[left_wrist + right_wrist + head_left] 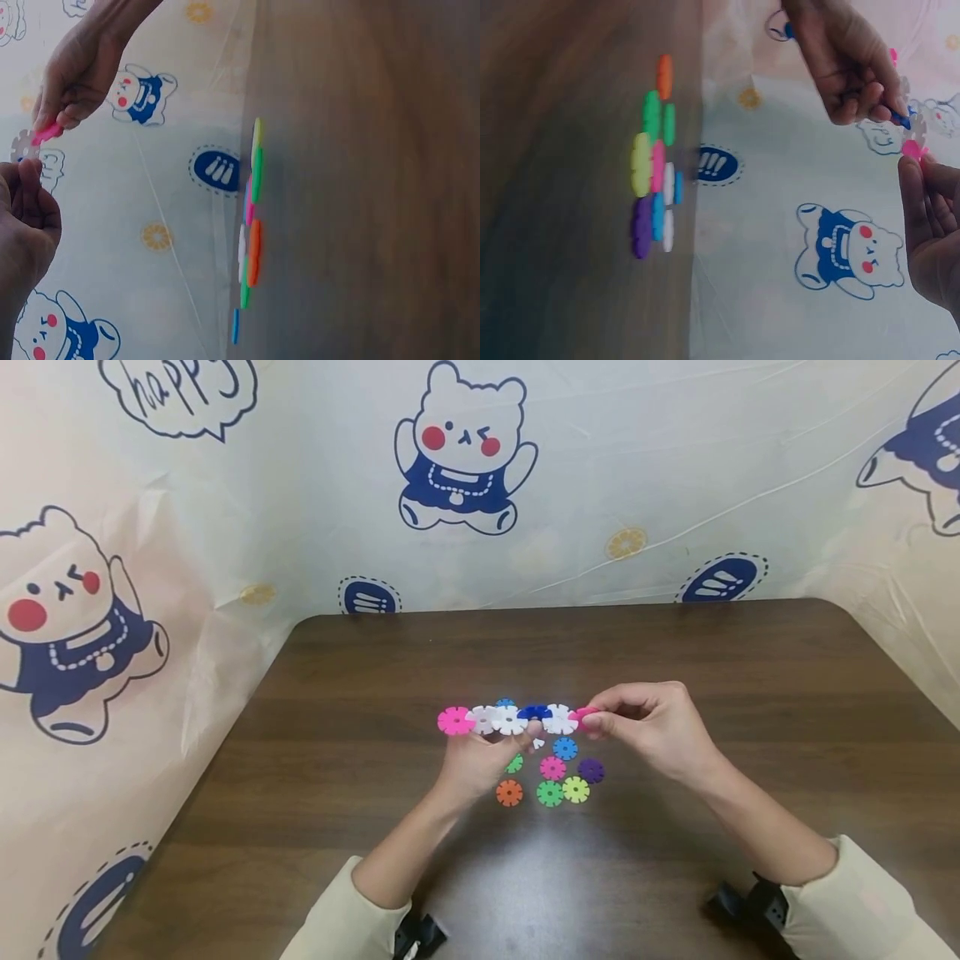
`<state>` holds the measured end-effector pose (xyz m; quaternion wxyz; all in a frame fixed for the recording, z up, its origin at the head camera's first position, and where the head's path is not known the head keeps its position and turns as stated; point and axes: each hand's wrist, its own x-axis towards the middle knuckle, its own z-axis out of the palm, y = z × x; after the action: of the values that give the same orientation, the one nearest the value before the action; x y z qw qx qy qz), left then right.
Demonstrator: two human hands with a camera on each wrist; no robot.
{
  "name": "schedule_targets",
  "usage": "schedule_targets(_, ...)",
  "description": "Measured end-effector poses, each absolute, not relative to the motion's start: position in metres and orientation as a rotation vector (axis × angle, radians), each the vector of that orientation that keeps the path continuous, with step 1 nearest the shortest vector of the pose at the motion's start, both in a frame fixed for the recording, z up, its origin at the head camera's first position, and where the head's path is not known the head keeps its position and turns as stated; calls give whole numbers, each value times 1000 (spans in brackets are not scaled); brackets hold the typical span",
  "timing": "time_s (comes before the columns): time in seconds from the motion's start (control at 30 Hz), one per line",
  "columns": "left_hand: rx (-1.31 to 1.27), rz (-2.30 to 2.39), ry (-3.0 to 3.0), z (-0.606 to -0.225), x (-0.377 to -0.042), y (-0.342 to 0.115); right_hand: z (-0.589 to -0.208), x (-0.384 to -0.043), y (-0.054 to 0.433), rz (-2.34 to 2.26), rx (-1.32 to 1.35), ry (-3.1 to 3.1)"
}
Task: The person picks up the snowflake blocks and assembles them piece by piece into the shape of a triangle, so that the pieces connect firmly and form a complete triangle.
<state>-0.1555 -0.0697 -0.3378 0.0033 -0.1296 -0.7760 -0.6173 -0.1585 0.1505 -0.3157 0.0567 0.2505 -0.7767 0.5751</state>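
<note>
The left hand (476,766) pinches the disc chain (509,720) near its dark blue disc (536,712), above the table (337,693), while the right hand (663,731) pinches the right-end pink disc (582,716), a joint best pressed with slots squared and the adjoining white disc (559,719) braced.

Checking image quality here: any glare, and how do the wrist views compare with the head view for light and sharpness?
Head view: brightest, pale glare on the near part of the wood-grain table, notches on the hand-held disc chain readable; left wrist view: dimmer, loose orange disc soft-edged; right wrist view: also dim, table grain blurred, purple disc soft.
</note>
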Motion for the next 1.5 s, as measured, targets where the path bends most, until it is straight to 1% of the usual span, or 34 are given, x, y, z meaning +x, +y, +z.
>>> schedule_targets(0.1,-376,-1924,-2431,-338,-155,-70,-314,-157,148,1692,748,-2356)
schedule_targets(0.37,-438,-1916,-2464,-332,-160,-73,-316,-157,149,1649,698,-2417)
schedule_targets(0.63,-566,-1920,-2357,-330,-166,-77,-312,-158,154,1537,702,-2568)
schedule_targets(0.8,-596,-1944,-2335,-330,-167,-78,-312,-158,155,1498,733,-2561)
schedule_targets(0.97,-688,-1939,-2267,-331,-168,-78,-314,-158,153,1488,759,-2532)
schedule_targets(1.2,-797,-1970,-2189,-334,-167,-72,-321,-158,148,1719,746,-2382)
schedule_targets(1.5,-760,-1940,-2198,-334,-166,-58,-325,-156,131,2077,672,-2092)
